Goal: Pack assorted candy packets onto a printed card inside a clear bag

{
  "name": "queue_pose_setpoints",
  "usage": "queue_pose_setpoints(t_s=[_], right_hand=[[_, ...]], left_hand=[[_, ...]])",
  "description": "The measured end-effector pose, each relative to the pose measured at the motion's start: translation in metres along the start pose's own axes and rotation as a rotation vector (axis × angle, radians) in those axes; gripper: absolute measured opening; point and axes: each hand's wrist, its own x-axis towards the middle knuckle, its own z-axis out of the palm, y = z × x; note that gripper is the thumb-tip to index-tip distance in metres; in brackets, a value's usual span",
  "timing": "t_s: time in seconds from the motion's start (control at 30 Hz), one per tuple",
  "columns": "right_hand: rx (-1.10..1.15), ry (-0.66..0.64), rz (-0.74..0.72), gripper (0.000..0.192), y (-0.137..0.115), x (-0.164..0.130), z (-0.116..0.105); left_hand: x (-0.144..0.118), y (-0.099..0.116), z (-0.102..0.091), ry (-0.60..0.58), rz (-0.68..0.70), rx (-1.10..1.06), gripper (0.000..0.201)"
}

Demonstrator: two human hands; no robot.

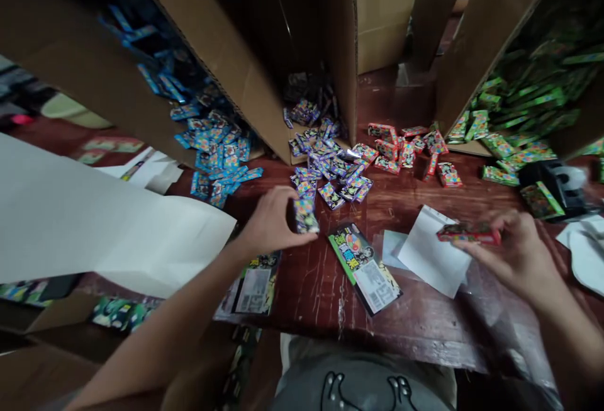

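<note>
the left hand (268, 225) is pinching a little purple pack (306, 214) between thumb and fingertips, right at the near edge of the purple pile (330, 165) on the bench (415, 316). the right hand (514, 253) is pinching a red pack (469, 233) by its end and holds it up just off the bench, over a small clear bag (431, 260) that lies flat under it.

between the two hands lies a green printed card (363, 266), face up (a second one sits near the left wrist, half off the bench edge). past the left hand is a blue pile (217, 153) spilling from a big box (198, 52). past the right hand are the red pile (410, 150) and the green pile (500, 146).

it looks like the picking step: one pack of each colour is being gathered, and so far there is one purple and one red. the next move likely needs the two packs brought together near the bag, with a soft grip so the small packs do not slip or bend, and care not to knock the loose piles
</note>
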Motion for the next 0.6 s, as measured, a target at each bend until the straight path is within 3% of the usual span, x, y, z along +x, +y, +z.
queue_pose_setpoints(t_s=[0.07, 0.13, 0.23, 0.27, 0.37, 0.47, 0.53, 0.6], right_hand=[[0.006, 0.108, 0.010, 0.039, -0.030, -0.040, 0.012], [-0.123, 0.125, 0.047, 0.029, -0.050, -0.078, 0.027], [-0.339, -0.009, 0.140, 0.011, -0.061, -0.124, 0.039], [-0.380, -0.087, 0.165, 0.016, -0.061, -0.135, 0.037], [-0.348, -0.356, 0.187, 0.054, -0.058, -0.160, 0.019], [-0.290, -0.463, 0.145, 0.094, -0.052, -0.168, -0.002], [-0.298, -0.476, 0.104, 0.101, -0.046, -0.165, -0.006], [-0.266, -0.509, 0.069, 0.097, -0.041, -0.158, -0.002]], left_hand=[[-0.016, 0.053, 0.023, 0.022, 0.072, -0.159, 0.083], [-0.028, 0.104, 0.057, -0.022, 0.159, -0.283, 0.090], [-0.036, 0.163, 0.106, -0.167, 0.305, -0.368, 0.096], [-0.037, 0.174, 0.119, -0.216, 0.352, -0.354, 0.096], [-0.036, 0.182, 0.136, -0.315, 0.420, -0.233, 0.098], [-0.035, 0.170, 0.128, -0.375, 0.408, -0.124, 0.112], [-0.035, 0.165, 0.115, -0.416, 0.449, -0.079, 0.123], [-0.037, 0.166, 0.103, -0.478, 0.556, -0.053, 0.116]])
